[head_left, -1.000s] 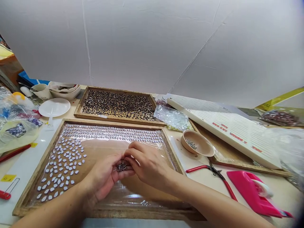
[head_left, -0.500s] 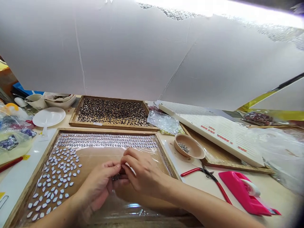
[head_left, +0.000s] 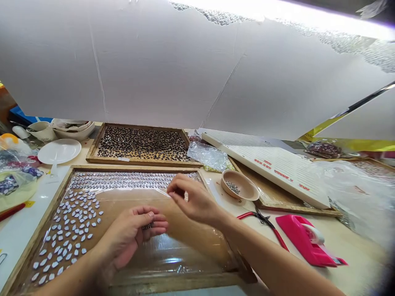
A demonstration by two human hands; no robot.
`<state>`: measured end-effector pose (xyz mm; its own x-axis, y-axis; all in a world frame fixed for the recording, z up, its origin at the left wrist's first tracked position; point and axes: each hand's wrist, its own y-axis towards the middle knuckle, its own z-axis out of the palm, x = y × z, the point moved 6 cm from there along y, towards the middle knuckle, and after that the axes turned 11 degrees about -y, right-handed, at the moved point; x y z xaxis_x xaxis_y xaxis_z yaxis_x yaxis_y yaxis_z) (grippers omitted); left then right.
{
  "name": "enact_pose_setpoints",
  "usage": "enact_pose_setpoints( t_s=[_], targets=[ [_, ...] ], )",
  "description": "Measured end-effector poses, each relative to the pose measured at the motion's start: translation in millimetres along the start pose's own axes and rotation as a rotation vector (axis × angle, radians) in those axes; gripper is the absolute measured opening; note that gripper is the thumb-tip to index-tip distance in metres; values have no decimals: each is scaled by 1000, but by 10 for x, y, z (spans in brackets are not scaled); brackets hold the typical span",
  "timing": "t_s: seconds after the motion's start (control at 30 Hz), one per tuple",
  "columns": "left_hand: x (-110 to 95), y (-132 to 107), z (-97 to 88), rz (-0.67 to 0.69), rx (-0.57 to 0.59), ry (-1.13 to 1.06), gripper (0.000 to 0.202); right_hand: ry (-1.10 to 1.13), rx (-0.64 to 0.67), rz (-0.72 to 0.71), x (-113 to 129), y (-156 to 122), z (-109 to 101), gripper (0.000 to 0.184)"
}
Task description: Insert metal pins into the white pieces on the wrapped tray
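Note:
My left hand (head_left: 140,230) is cupped, palm turned up, over the middle of a wooden-framed tray (head_left: 228,257). Small dark metal pieces (head_left: 148,225) lie in its curled fingers, partly hidden by the thumb. Above and to the right, my right hand (head_left: 193,201) is pinched near the tray's upper rows; what sits between its fingertips is too small to make out. Pale leaf-shaped pieces (head_left: 74,218) lie loose on the tray's left side. Neat rows of similar pieces with small centres (head_left: 123,180) run along its far edge.
Behind stands a second tray (head_left: 123,159) of dark small pieces. To the right are a bowl (head_left: 248,187) of metal bits, red-handled pliers (head_left: 279,238), a pink tape dispenser (head_left: 305,242) and a white foam board (head_left: 277,170). A white plate (head_left: 58,151) lies left.
My right hand has parted from my left and moved up and right towards the rows, still pinched. The left hand stays cupped, its fingers now more visible. The view has shifted slightly.

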<state>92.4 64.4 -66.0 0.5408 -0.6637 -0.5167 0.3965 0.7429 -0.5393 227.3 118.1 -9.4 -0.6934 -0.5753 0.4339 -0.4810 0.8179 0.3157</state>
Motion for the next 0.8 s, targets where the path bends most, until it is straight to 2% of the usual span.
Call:
enact_pose_setpoints(
  t_s=[0.07, 0.13, 0.3, 0.53, 0.8],
  targets=[
    [-20, 1, -9, 13, -26, 2, 11, -154, -47, 28, -233, 67, -63, 11],
    [-23, -2, -14, 13, -37, 7, 13, -318, -29, 27, -414, 123, -62, 13],
    [-6, -12, -24, 2, -57, 28, 12, -604, 100, -29, -569, 165, 84, 19],
    [-7, -14, -4, -5, -86, 70, 6, -658, 76, -62, -625, 84, 223, 18],
    [-6, -16, -7, -6, -79, 81, 8, -662, 65, -39, -648, 45, 250, 18]
  ],
)
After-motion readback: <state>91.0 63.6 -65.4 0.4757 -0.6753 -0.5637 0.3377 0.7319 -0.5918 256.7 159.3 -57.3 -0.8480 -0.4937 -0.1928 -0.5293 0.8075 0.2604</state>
